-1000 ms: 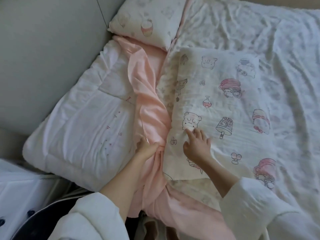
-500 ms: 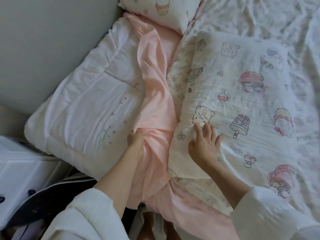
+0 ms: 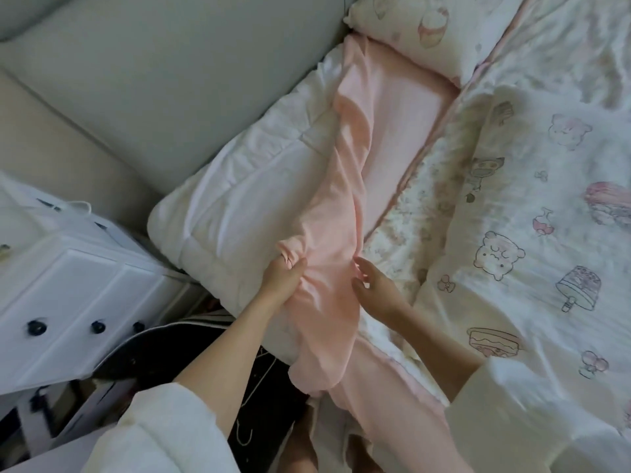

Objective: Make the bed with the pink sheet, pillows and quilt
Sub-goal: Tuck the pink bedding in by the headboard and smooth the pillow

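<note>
Currently, notes by item:

Left hand: left hand (image 3: 285,276) has its fingers curled tight round a bunched fold of the pink sheet (image 3: 345,216), at the near end of the strip. Grip looks meant for hauling the fabric outward, toward the bed's edge.

Right hand: right hand (image 3: 370,285) lies with fingers loosely spread, tips touching the sheet's inner edge where it meets the quilt (image 3: 420,213). Holds nothing; likely steadying or about to pinch the other side.

Pink sheet: rumpled into a long ridge running from the far pillow down past both hands, then spilling over the bed's near edge. Not spread; it covers only a narrow band.

White padding: quilted mattress pad (image 3: 239,206) lies bare to the left of the sheet, against the grey headboard (image 3: 170,80). Presumably the sheet must be drawn over it.

Near pillow: cartoon-print pillow (image 3: 532,240) rests on the quilt, just right of the hands, probably parked there to clear the sheet.

Far pillow: second pillow (image 3: 420,25) sits at the top, its corner over the sheet's far end.

Beside bed: white drawer unit (image 3: 78,285) stands close by on the left.

Progress: early, by my reading; sheet untucked.
</note>
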Demonstrator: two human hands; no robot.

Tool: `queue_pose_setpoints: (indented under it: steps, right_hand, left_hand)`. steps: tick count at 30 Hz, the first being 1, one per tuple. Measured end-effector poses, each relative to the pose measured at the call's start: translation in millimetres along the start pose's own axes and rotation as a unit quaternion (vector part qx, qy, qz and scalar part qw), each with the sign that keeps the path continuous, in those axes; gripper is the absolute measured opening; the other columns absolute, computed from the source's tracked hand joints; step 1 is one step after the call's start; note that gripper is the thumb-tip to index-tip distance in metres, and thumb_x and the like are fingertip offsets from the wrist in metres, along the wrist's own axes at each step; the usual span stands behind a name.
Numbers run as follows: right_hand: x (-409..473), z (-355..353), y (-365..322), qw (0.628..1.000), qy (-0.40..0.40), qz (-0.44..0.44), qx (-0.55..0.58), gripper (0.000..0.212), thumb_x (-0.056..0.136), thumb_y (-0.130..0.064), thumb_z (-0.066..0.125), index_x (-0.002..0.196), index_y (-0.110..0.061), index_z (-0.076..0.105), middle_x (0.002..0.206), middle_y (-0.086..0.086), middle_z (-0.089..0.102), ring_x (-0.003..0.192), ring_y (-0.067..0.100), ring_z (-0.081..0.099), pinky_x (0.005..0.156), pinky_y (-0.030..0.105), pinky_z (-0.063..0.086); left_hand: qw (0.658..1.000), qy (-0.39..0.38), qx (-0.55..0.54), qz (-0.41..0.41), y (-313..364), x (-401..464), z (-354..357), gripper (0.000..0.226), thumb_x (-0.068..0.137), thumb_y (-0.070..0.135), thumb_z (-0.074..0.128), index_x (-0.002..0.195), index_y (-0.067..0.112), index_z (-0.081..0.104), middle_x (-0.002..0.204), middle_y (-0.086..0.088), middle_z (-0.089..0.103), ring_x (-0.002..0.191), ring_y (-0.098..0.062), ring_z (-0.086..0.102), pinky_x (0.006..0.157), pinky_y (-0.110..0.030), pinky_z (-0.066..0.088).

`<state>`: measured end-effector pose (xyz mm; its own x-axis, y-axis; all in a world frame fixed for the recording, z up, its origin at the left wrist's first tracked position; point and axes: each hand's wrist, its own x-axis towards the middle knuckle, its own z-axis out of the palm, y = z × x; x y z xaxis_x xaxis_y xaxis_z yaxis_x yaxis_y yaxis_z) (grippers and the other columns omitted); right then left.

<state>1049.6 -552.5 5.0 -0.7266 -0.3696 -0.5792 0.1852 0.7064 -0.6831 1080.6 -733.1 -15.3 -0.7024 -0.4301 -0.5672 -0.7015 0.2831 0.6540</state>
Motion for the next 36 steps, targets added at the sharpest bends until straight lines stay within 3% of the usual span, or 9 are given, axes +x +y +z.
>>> queue_pose_setpoints:
  steps: [4,8,11,14,17,22,26,31,36]
  right_hand:
    - [6.1,31.6,-15.7,1.000,-0.022,0.019,0.005,0.053,0.098,-0.018,0.039,0.148,-0.015,0.022,0.141,0.003,0.048,0.121,0.021,0.052,0.094,0.024,0.038]
    - [21.4,59.4,-35.1,0.999,-0.027,0.032,-0.013,0.037,0.090,-0.011,0.039,0.126,-0.012,0.047,0.122,0.009,0.061,0.110,0.029,0.057,0.090,0.036,0.048]
    - [35.0,82.3,-54.4,0.999,-0.022,0.040,-0.017,0.034,0.088,-0.009,0.040,0.121,-0.008,0.049,0.115,0.014,0.063,0.103,0.032,0.058,0.086,0.041,0.050]
    - [48.7,98.6,-72.0,0.998,-0.032,0.023,-0.049,0.045,0.092,-0.010,0.039,0.136,-0.009,0.040,0.134,0.014,0.054,0.122,0.033,0.050,0.099,0.038,0.043]
    - [57.2,110.2,-82.1,0.995,-0.058,0.026,-0.079,0.055,0.096,-0.013,0.037,0.149,-0.018,0.023,0.150,0.004,0.037,0.137,0.022,0.036,0.105,0.025,0.030]
    - [73.4,129.3,-97.4,0.993,-0.063,0.001,-0.095,0.056,0.093,-0.010,0.041,0.148,-0.017,0.027,0.155,0.000,0.025,0.142,0.017,0.025,0.112,0.024,0.020]
    - [86.8,145.6,-105.8,0.993,-0.067,-0.001,-0.100,0.058,0.092,-0.011,0.044,0.147,-0.023,0.031,0.157,-0.001,0.020,0.143,0.017,0.023,0.113,0.029,0.023]
    - [102.9,172.4,-125.6,0.988,-0.087,-0.018,-0.126,0.056,0.093,-0.015,0.045,0.146,-0.026,0.031,0.156,0.003,0.020,0.141,0.022,0.026,0.115,0.035,0.026]
    - [109.4,185.5,-133.8,0.987,-0.091,-0.033,-0.132,0.053,0.094,-0.012,0.043,0.145,-0.023,0.034,0.154,0.004,0.027,0.138,0.019,0.033,0.111,0.027,0.027]
  left_hand:
    - [0.999,0.012,0.029,-0.026,-29.2,12.9,-37.4,0.032,0.095,0.025,0.052,0.121,0.006,0.057,0.117,-0.012,0.063,0.110,-0.029,0.057,0.082,-0.026,0.041]
    - [0.997,0.024,0.066,-0.019,-44.1,22.9,-57.1,0.038,0.097,0.026,0.046,0.129,0.004,0.050,0.127,-0.012,0.058,0.116,-0.029,0.054,0.091,-0.032,0.042]
    - [0.996,0.026,0.083,-0.016,-56.5,29.6,-72.9,0.039,0.098,0.027,0.044,0.130,0.004,0.048,0.128,-0.012,0.057,0.118,-0.029,0.053,0.092,-0.032,0.040]
    - [0.995,0.034,0.092,-0.011,-74.1,40.6,-93.4,0.039,0.099,0.027,0.043,0.131,0.005,0.047,0.126,-0.013,0.058,0.118,-0.031,0.053,0.092,-0.035,0.041]
    - [0.993,0.032,0.117,-0.014,-90.2,44.3,-107.9,0.038,0.098,0.029,0.044,0.127,0.005,0.050,0.119,-0.013,0.061,0.112,-0.032,0.056,0.088,-0.038,0.044]
    - [0.990,0.086,0.114,-0.010,-100.5,48.2,-141.1,0.021,0.098,0.019,0.044,0.113,0.008,0.053,0.104,-0.011,0.064,0.099,-0.031,0.060,0.079,-0.039,0.048]
    - [0.974,0.154,0.163,-0.036,-122.6,50.5,-188.6,0.023,0.097,0.017,0.045,0.117,0.006,0.052,0.109,-0.013,0.062,0.101,-0.033,0.059,0.071,-0.034,0.039]
    - [0.961,0.217,0.147,-0.084,-149.9,49.2,-218.2,0.020,0.097,0.020,0.046,0.111,0.007,0.052,0.101,-0.012,0.060,0.079,-0.022,0.048,0.065,-0.034,0.035]
    - [0.946,0.270,0.139,-0.115,-163.3,49.8,-229.3,0.024,0.097,0.015,0.042,0.118,0.006,0.048,0.106,-0.016,0.061,0.092,-0.035,0.058,0.066,-0.036,0.036]
